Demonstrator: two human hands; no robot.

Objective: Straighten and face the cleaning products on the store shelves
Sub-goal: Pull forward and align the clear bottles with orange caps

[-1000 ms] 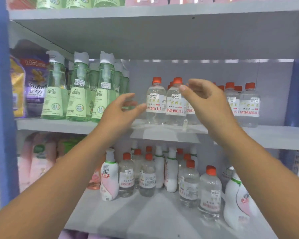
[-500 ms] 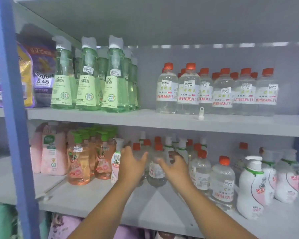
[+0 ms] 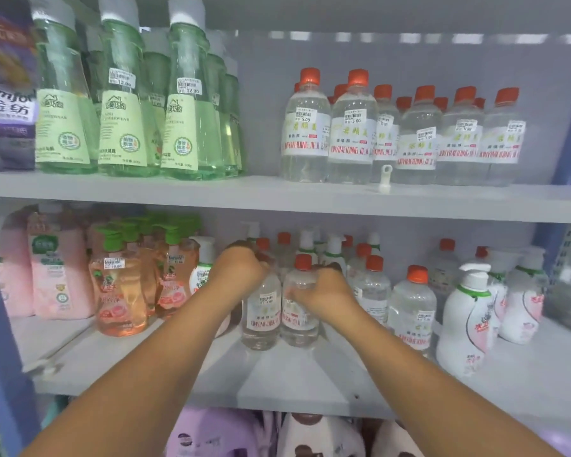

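Observation:
On the lower shelf [image 3: 277, 377] two clear bottles with red caps stand side by side near the middle. My left hand [image 3: 239, 270] grips the left clear bottle [image 3: 261, 319] at its shoulder and hides its cap. My right hand [image 3: 323, 291] grips the right clear bottle [image 3: 299, 316] around its upper body, just below the red cap. Both labels face forward. More clear red-capped bottles [image 3: 409, 308] and white pump bottles [image 3: 465, 318] stand to the right, unevenly spaced.
Orange pump bottles [image 3: 119, 291] and pink refill pouches [image 3: 56, 268] fill the lower shelf's left. The upper shelf [image 3: 277, 196] carries green bottles [image 3: 122, 103] and a row of clear bottles [image 3: 406, 133], with a small white cap [image 3: 384, 178] loose in front. A blue upright [image 3: 0, 357] stands left.
Both hands dropped from the upper shelf's clear bottles to the lower shelf, reached in open, and now each grips a clear bottle. The view moved closer and lower.

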